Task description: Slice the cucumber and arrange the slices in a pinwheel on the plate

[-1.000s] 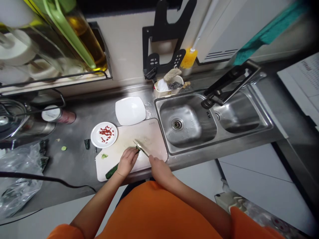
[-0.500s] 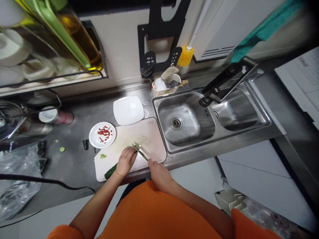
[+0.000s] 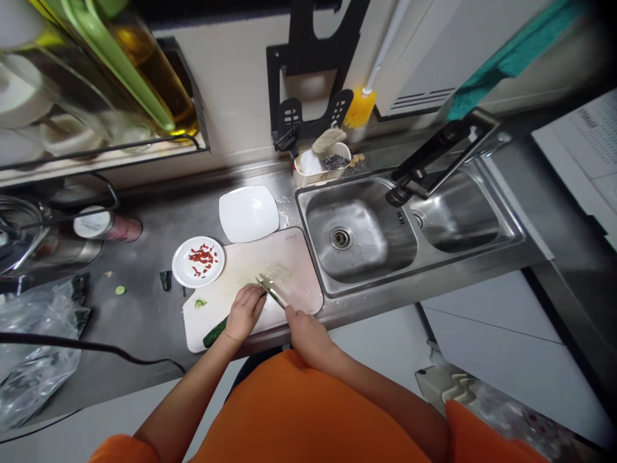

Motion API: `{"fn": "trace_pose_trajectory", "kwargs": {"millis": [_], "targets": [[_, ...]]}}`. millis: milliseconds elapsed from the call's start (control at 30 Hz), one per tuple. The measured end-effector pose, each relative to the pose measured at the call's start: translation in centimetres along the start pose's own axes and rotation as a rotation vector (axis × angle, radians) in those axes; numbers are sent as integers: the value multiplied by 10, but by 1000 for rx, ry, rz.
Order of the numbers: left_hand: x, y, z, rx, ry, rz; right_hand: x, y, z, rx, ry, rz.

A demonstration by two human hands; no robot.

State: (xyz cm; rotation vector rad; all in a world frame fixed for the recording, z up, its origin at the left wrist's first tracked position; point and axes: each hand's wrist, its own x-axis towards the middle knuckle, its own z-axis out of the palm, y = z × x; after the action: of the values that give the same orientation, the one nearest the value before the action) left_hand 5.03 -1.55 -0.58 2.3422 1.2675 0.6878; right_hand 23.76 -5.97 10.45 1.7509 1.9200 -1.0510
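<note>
A dark green cucumber lies on the pale cutting board, its middle covered by my left hand. The fingers of that hand are closed over it close to its right end. My right hand is wrapped around the handle of a knife at the board's front edge. The blade points up and left, right beside my left fingertips, at the cucumber's end. Wet marks show on the board past the blade. Green scraps lie at the board's left.
A small white plate with red berries overlaps the board's left corner. Behind the board is a white square plate. The steel sink with a black faucet adjoins at right. A plastic bag and a can stand left.
Almost nothing differs. Both hands, the knife and the cucumber keep nearly the same places on the board; the whole view has shifted very slightly.
</note>
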Motion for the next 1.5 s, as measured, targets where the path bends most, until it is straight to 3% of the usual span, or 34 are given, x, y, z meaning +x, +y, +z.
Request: {"fn": "trace_pose_trajectory", "kwargs": {"millis": [933,1300,1500], "targets": [[-1,-3,0,-23,-27,-9,40,-9,1,58,8,20],[-3,-4,2,-17,-8,-8,25,6,-1,6,67,41],[-3,-3,1,-12,3,-7,5,2,-2,-17,20,46]]}}
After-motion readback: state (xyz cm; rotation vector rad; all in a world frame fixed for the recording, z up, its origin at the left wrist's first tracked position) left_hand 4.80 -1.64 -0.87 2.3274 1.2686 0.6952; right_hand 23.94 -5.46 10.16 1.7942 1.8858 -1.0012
